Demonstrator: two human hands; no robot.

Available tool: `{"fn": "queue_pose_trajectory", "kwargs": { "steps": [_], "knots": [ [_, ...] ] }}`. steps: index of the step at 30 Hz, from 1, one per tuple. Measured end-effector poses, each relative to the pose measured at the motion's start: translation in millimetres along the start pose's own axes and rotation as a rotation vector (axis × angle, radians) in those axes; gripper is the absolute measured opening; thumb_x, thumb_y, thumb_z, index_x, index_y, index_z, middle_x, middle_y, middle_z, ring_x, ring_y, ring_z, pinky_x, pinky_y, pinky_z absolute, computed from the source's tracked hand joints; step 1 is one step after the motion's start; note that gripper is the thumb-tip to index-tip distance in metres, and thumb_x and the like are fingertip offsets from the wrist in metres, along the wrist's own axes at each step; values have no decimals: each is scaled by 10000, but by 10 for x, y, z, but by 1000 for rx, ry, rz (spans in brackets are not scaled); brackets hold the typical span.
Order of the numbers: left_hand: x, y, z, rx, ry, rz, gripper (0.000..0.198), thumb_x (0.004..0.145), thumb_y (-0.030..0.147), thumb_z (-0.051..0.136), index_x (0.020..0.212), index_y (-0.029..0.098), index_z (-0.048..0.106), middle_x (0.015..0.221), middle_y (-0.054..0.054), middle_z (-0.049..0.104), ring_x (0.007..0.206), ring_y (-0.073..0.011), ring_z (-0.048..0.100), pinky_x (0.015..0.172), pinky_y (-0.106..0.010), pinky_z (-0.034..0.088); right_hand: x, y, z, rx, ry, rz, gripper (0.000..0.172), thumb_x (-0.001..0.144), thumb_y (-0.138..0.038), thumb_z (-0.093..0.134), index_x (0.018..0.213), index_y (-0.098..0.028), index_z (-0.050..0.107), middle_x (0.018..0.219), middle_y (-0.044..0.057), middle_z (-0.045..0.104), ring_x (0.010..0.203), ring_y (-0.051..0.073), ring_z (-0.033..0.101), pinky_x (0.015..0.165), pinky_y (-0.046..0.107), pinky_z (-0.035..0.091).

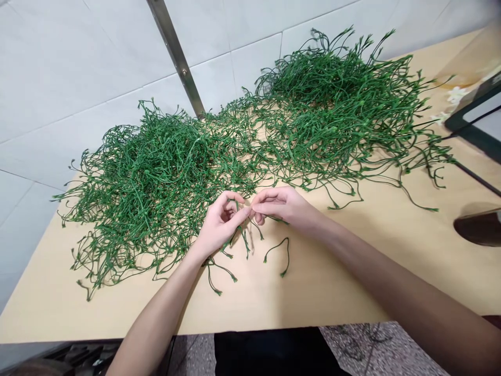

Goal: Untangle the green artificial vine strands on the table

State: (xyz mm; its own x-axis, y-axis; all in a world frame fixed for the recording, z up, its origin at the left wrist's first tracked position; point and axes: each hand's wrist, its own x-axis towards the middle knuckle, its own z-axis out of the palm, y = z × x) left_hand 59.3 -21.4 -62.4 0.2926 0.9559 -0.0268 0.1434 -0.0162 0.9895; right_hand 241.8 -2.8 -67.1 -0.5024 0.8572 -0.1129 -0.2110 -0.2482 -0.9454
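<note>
Meeting fingertips [246, 211], strands [246, 244] partly hidden

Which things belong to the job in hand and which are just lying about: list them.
Seemingly in the job:
left hand and right hand, fingertips together
hanging strands
left green pile
right green pile
loose strand
table

Apparently just lying about:
white flower-like pieces
dark-framed item
dark brown item, right edge
</note>
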Motion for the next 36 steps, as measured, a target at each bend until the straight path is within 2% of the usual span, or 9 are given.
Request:
{"fn": "queue_pose_trajectory", "kwargs": {
  "steps": [5, 10, 14, 17, 21, 25, 30, 33, 36],
  "knots": [
    [4, -12, 3, -11, 11, 4, 249, 823, 355, 674, 923, 188, 518, 569, 89, 395, 508, -60, 353, 500, -181, 284, 5, 12, 0, 11, 21, 22, 263, 650, -181, 714, 893, -167, 615, 680, -20, 662, 557, 109, 606, 591, 266, 498],
    [-3, -49, -3, 21, -3, 43, 226, 833, 337, 670, 932, 192, 528, 571, 87, 383, 500, -61, 337, 491, -191, 265, 5, 8, 9, -79, -23, 52, 165, 651, -187, 661, 801, -167, 595, 603, -38, 603, 514, 95, 555, 528, 246, 450],
    [-3, -64, -9, 44, -12, 64, 225, 835, 348, 670, 920, 192, 532, 566, 83, 371, 495, -64, 332, 492, -202, 254, 6, 25, 21, -78, -80, 78, 231, 667, -184, 618, 893, -182, 575, 572, -49, 607, 447, 71, 441, 460, 226, 360],
    [-2, -63, -11, 57, -11, 59, 225, 840, 356, 663, 926, 192, 535, 569, 81, 379, 496, -66, 338, 493, -204, 252, 7, 33, 24, -86, -76, 63, 242, 668, -188, 603, 909, -172, 586, 604, -32, 643, 451, 68, 430, 464, 226, 355],
    [-6, -70, -14, 71, -16, 62, 212, 854, 350, 646, 935, 190, 533, 576, 75, 408, 506, -65, 361, 501, -204, 260, 13, 45, 24, -114, -39, 20, 212, 667, -199, 581, 874, -163, 612, 594, -29, 636, 504, 88, 497, 498, 226, 388],
    [-13, -75, -11, 47, -45, 27, 228, 867, 359, 630, 979, 207, 502, 595, 70, 464, 505, -67, 398, 492, -201, 275, 23, 75, 42, -107, -3, -11, 236, 644, -194, 588, 878, -172, 607, 599, -36, 639, 578, 120, 574, 615, 270, 470],
    [-19, -28, 11, -29, -96, -31, 274, 880, 371, 610, 1044, 233, 439, 650, 67, 502, 520, -67, 419, 490, -193, 287, 34, 134, 69, -98, 46, -79, 261, 634, -166, 559, 893, -183, 587, 570, -56, 606, 576, 122, 568, 655, 290, 478],
    [-15, -2, 14, -50, -85, -46, 273, 885, 370, 604, 1051, 236, 433, 628, 79, 471, 510, -61, 388, 487, -187, 282, 41, 159, 67, -89, 39, -120, 299, 640, -128, 550, 929, -189, 594, 580, -57, 606, 599, 122, 576, 692, 295, 493],
    [-1, -9, 0, -86, -31, -56, 280, 875, 377, 617, 1046, 232, 449, 621, 81, 474, 519, -62, 406, 496, -181, 302, 52, 164, 58, -41, 20, -119, 313, 651, -134, 596, 959, -191, 599, 677, -32, 636, 690, 131, 616, 774, 316, 517]
  ]
}}
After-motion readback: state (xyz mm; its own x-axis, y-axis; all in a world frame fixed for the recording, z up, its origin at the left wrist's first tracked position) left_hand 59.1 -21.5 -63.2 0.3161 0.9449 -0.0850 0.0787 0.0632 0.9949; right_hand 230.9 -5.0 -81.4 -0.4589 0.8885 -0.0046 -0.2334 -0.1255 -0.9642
